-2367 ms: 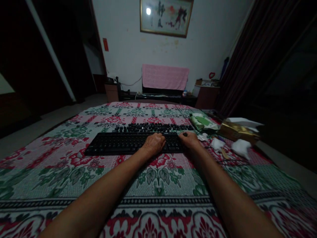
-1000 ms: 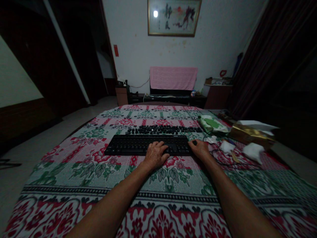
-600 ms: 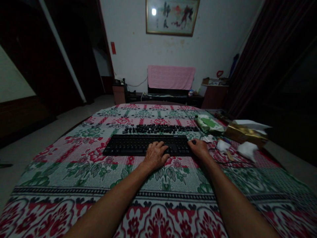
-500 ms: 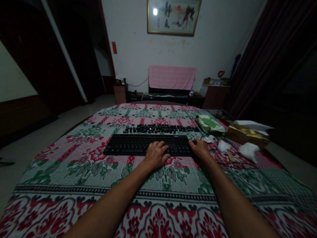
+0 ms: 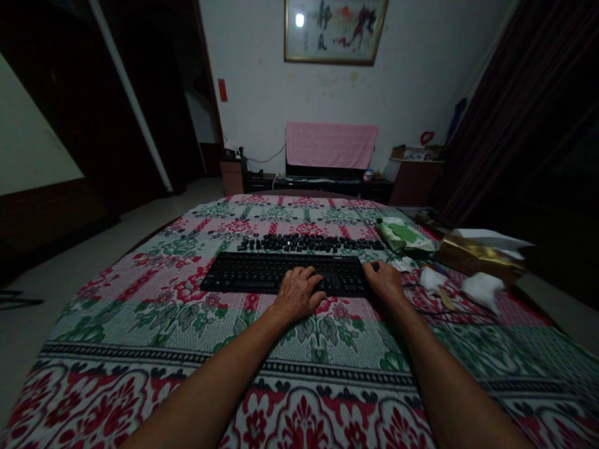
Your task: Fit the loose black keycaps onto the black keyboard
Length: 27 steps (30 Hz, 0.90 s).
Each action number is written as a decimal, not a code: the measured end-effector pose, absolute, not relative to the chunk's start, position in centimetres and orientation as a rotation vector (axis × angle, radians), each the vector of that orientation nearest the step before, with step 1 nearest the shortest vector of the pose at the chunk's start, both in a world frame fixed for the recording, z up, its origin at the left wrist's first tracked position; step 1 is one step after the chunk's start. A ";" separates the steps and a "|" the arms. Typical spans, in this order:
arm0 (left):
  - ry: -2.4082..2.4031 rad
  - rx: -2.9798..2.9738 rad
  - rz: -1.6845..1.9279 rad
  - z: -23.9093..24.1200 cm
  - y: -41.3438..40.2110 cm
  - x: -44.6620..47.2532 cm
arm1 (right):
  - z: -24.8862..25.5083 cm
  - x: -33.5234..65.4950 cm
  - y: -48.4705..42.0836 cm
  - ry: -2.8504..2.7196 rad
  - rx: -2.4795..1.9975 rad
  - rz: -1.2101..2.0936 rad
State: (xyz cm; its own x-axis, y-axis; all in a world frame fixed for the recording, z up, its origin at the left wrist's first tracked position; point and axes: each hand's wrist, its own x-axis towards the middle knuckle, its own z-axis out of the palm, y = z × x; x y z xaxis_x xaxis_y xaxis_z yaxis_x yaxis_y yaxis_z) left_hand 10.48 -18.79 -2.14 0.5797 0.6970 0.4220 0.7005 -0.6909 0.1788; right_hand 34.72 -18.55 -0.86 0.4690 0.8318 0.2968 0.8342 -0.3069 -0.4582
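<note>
The black keyboard (image 5: 253,272) lies flat on the table in front of me, over a flowered cloth (image 5: 318,349). My left hand (image 5: 297,296) covers part of its front edge, right of the middle, and whatever is under my palm is hidden. The fingers there are loosely spread on it, pinching nothing that I can see. At the keyboard's right end is my right hand (image 5: 387,282), turned so that most of its fingers are out of sight. Thumb and curled fingers close around a small dark thing (image 5: 375,266); only a bit of it shows, too little for me to name it. Both my forearms run off the bottom edge.

Just beyond the keyboard, loose black keycaps (image 5: 311,242) lie in a crowded band, too small and jumbled for me to read or count. A thin black cable (image 5: 447,315) lies to the keyboard's right, partly lost behind my right wrist.

Beyond the keyboard's right end is a green and white packet (image 5: 405,236); I can't see inside it. Farther right stands a gold box (image 5: 482,257), white paper or a flap over its top, contents hidden. Nearer me than that box, well right of the keyboard, sit crumpled white wads (image 5: 484,290) and a tan strip (image 5: 447,299), blurred in the dim light.
</note>
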 end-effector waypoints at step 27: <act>-1.212 -2.778 -0.758 -2.5 -18.5 10.5 | 0.9 35.1 -19.1 -1.483 -1.608 0.537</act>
State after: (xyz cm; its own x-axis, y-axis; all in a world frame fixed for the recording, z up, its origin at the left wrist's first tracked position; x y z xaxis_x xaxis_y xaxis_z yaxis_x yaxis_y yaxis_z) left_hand 10.51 -18.47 -2.48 0.5812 0.6858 0.4380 0.6940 -0.6988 0.1732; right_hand 35.09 -19.05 0.85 0.2008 0.9514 0.2336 0.5810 0.0763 -0.8103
